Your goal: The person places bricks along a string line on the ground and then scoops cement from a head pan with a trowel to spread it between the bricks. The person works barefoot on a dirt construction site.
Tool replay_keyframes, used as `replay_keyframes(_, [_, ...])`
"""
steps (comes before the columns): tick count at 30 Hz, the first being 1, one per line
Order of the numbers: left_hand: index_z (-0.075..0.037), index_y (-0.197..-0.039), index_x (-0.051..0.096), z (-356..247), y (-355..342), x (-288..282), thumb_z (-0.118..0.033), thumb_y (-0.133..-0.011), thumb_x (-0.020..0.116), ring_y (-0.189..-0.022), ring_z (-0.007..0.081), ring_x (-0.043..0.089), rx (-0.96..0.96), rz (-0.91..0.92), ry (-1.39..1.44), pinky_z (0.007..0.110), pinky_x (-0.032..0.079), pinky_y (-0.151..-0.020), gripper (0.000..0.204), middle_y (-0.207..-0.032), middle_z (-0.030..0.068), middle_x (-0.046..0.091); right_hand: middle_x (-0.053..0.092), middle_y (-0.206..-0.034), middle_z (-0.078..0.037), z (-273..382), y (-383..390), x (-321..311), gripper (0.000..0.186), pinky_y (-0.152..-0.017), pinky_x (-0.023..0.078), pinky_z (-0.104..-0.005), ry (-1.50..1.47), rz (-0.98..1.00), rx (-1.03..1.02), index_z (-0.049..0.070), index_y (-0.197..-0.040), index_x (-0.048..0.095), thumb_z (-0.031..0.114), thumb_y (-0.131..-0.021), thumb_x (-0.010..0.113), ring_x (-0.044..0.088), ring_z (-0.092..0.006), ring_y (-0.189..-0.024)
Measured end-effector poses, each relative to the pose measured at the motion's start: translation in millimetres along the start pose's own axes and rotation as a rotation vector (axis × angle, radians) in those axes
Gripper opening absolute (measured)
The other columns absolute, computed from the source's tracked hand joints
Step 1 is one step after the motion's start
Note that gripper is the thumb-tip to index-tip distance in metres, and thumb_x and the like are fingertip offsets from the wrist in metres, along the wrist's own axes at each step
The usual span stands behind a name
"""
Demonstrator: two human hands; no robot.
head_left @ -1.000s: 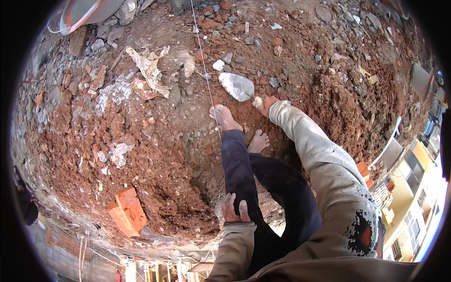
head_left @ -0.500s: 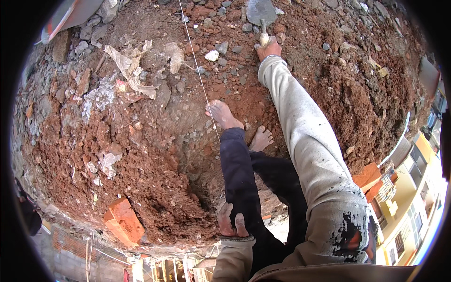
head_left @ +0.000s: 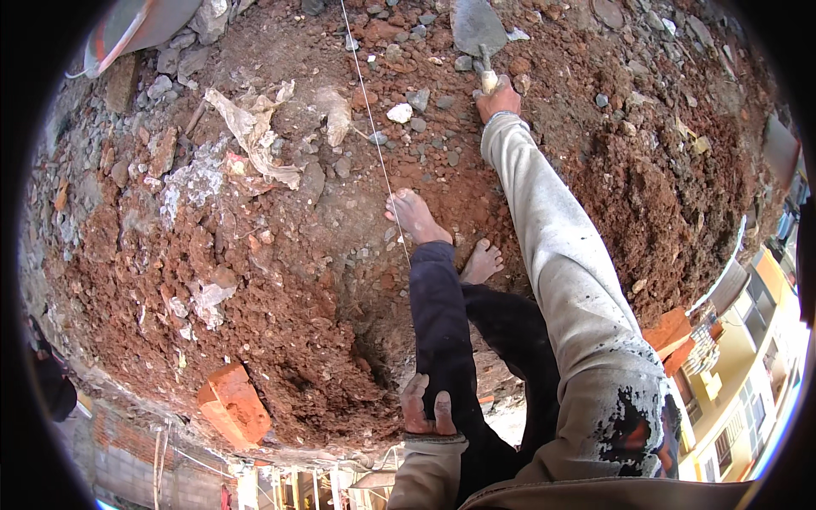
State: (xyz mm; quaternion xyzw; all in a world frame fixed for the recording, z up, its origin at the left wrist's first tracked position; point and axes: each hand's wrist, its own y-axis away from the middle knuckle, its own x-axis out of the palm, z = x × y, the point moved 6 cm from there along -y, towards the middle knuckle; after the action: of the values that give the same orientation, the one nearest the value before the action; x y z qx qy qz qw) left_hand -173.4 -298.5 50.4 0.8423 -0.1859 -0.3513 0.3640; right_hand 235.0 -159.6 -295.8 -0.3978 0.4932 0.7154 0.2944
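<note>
My right hand [head_left: 498, 102] is closed on the pale handle of a trowel [head_left: 477, 25], stretched out over stony red soil, the grey blade pointing away from me at the upper middle. A taut white string [head_left: 377, 140] runs over the ground just left of that hand and beside my bare left foot [head_left: 415, 217]. My right foot [head_left: 482, 261] is bare too, behind it. My left hand [head_left: 425, 406] rests on my dark trouser leg, fingers apart, holding nothing. A white stone [head_left: 399, 113] lies between the string and the trowel.
An orange brick [head_left: 234, 406] lies lower left; more bricks [head_left: 670, 340] sit at the right. Crumpled pale scrap [head_left: 251, 136] lies left of the string. A metal pan [head_left: 132, 34] is upper left. A person in dark clothing [head_left: 55, 382] is at the left rim. Buildings [head_left: 748, 365] appear beyond.
A second ago the trowel was just right of my left foot; my right arm has since reached forward, carrying it up to the top middle. My left hand stays on my leg.
</note>
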Motion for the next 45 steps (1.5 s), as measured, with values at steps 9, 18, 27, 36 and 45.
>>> replay_keyframes(9, [0.002, -0.113, 0.053, -14, -6, -4, -0.027, -0.085, 0.062, -0.107, 0.0363, 0.053, 0.045, 0.0, -0.013, 0.043, 0.041, -0.094, 0.041, -0.114, 0.0219, 0.053, 0.067, -0.084, -0.015, 39, 19, -25, 0.035, -0.076, 0.051, -0.0379, -0.414, -0.112, -0.134, 0.004, -0.09, 0.058, 0.02, -0.066, 0.078, 0.066, -0.0306, -0.08])
replay_keyframes(18, [0.002, -0.112, 0.053, -31, -26, -12, -0.022, -0.084, 0.062, -0.106, 0.0367, 0.053, 0.067, 0.012, 0.021, 0.043, 0.041, -0.094, 0.038, -0.112, 0.0218, 0.055, 0.065, -0.081, -0.021, 164, -13, -24, 0.035, -0.076, 0.05, -0.0417, -0.511, -0.198, -0.179, -0.001, -0.09, 0.057, 0.02, -0.067, 0.073, 0.064, -0.038, -0.079])
replay_keyframes(27, [0.001, -0.111, 0.054, -32, -21, -7, -0.017, -0.083, 0.063, -0.105, 0.035, 0.054, 0.055, -0.026, 0.009, 0.042, 0.043, -0.093, 0.034, -0.113, 0.0209, 0.056, 0.06, -0.095, -0.026, 57, 99, -28, 0.048, -0.075, 0.048, -0.05, -0.163, 0.074, -0.215, 0.002, -0.112, 0.047, 0.038, -0.083, 0.059, 0.06, -0.046, -0.083])
replay_keyframes(36, [0.0, -0.11, 0.056, -31, -9, 8, -0.021, -0.083, 0.065, -0.104, 0.0341, 0.055, 0.016, -0.01, -0.01, 0.041, 0.043, -0.092, 0.035, -0.112, 0.0199, 0.056, 0.056, -0.106, -0.021, 148, 71, -37, 0.046, -0.072, 0.053, -0.0426, 0.418, 0.118, -0.52, 0.006, -0.126, 0.044, 0.016, -0.083, 0.055, 0.065, -0.0349, -0.087])
replay_keyframes(45, [0.0, -0.11, 0.056, -27, -4, 9, -0.023, -0.085, 0.063, -0.103, 0.0349, 0.055, 0.043, -0.038, -0.031, 0.042, 0.043, -0.092, 0.035, -0.109, 0.0198, 0.056, 0.055, -0.111, -0.022, 153, 73, -48, 0.053, -0.074, 0.053, -0.043, 0.409, 0.248, -0.516, 0.005, -0.134, 0.038, 0.016, -0.084, 0.051, 0.064, -0.0356, -0.092])
